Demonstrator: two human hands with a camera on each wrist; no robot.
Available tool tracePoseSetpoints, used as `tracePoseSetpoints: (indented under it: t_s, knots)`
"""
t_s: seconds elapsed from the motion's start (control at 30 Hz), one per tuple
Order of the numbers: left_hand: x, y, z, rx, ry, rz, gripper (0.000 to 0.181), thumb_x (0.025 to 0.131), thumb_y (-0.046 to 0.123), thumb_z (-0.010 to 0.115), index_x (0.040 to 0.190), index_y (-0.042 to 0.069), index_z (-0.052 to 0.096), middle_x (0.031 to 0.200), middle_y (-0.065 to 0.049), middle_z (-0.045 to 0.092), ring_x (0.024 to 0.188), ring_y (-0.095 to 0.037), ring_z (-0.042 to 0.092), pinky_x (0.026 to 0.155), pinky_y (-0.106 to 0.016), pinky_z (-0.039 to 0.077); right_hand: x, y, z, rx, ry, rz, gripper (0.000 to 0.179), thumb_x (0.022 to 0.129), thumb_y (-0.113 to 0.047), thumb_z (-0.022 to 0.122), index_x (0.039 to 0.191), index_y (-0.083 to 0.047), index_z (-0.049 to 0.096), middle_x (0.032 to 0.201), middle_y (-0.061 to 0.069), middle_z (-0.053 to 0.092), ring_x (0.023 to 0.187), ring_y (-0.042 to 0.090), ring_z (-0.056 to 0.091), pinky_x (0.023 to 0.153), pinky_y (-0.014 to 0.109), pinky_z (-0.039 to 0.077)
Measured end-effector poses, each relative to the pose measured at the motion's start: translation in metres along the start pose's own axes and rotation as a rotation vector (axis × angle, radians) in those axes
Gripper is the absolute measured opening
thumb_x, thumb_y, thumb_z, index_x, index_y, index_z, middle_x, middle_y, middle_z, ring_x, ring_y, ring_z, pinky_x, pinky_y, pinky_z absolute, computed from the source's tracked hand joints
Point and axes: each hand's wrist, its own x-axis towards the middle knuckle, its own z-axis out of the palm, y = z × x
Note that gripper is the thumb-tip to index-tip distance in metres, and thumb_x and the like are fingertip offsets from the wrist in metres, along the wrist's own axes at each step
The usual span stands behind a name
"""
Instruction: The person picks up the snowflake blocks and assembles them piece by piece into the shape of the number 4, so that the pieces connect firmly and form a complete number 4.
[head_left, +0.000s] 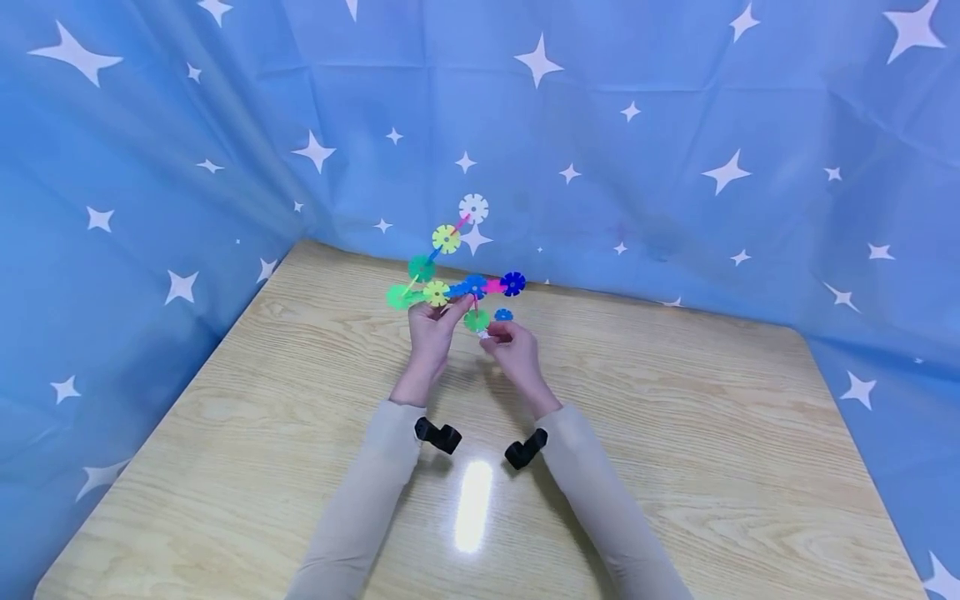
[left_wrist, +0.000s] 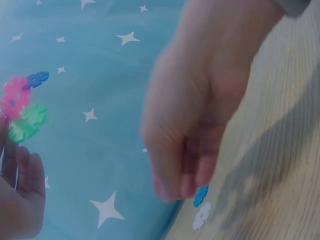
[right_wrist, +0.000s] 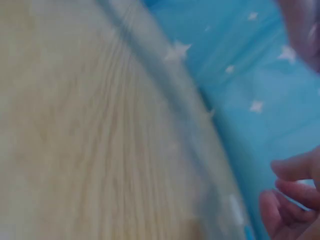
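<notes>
My left hand (head_left: 431, 337) pinches a chain of coloured plastic snowflake discs (head_left: 437, 293) linked edge to edge, green, yellow, blue, pink and white. A green disc (head_left: 477, 320) hangs from its lower side. In the left wrist view my left hand (left_wrist: 20, 200) grips it below a pink disc (left_wrist: 16, 97). Close to the table is my right hand (head_left: 517, 354), fingers bent, next to a loose white disc (head_left: 483, 334) and a loose blue disc (head_left: 503, 314). The right wrist view shows the right hand's fingers (right_wrist: 295, 167) bent, with no disc visible between them.
The wooden table (head_left: 675, 433) extends in front of a blue curtain (head_left: 600, 125) with white stars. Black wrist cameras (head_left: 438, 435) sit on both sleeves. A bright light reflection lies on the table between the forearms.
</notes>
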Motion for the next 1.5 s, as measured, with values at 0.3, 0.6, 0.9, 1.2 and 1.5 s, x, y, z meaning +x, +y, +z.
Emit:
tracePoseSetpoints:
  t_s: [0.3,0.6,0.9,1.2,1.5]
  knots:
    - [0.001,-0.001,-0.001,0.030,-0.036,0.048,0.031,0.084,-0.005,0.064,0.077,0.024,0.072,0.076,0.009,0.070,0.077,-0.007,0.065,0.077,-0.023,0.054,0.027,0.018,0.009,-0.327,-0.019,-0.061,0.038,0.084,-0.005,0.067,0.118,0.010,0.059,0.097,0.020,0.056,0.086,0.028,0.053,0.073,0.037,0.050]
    - [0.002,0.001,-0.002,0.035,-0.058,0.040,0.032,0.084,-0.006,0.064,0.075,0.023,0.071,0.075,0.009,0.070,0.077,-0.008,0.065,0.076,-0.023,0.054,0.042,0.014,0.010,-0.458,-0.067,0.011,0.030,0.086,-0.011,0.067,0.108,0.008,0.061,0.101,0.017,0.059,0.095,0.028,0.055,0.080,0.036,0.051]
    - [0.004,0.001,-0.002,0.034,-0.054,0.064,0.035,0.083,-0.009,0.063,0.076,0.024,0.071,0.075,0.010,0.069,0.074,-0.006,0.064,0.074,-0.022,0.055,0.049,0.002,0.001,-0.497,-0.154,0.210,0.023,0.078,-0.013,0.072,0.087,-0.003,0.054,0.083,0.008,0.051,0.070,0.020,0.046,0.056,0.027,0.040]
    - [0.002,0.000,-0.005,0.028,-0.034,0.054,0.012,0.082,-0.006,0.066,0.079,0.005,0.072,0.072,0.007,0.068,0.071,-0.006,0.064,0.074,-0.023,0.055,0.040,0.016,-0.003,-0.233,-0.047,0.056,0.017,0.083,0.000,0.066,0.096,0.001,0.056,0.082,0.009,0.053,0.073,0.019,0.049,0.060,0.025,0.044]
    - [0.000,-0.001,-0.009,0.062,-0.031,0.050,0.031,0.082,-0.007,0.066,0.064,0.018,0.064,0.066,0.009,0.064,0.068,-0.004,0.062,0.067,-0.018,0.053,0.023,-0.013,-0.035,0.070,0.030,0.038,0.017,0.084,0.006,0.061,0.100,0.008,0.058,0.076,0.008,0.057,0.057,0.009,0.056,0.058,0.025,0.056]
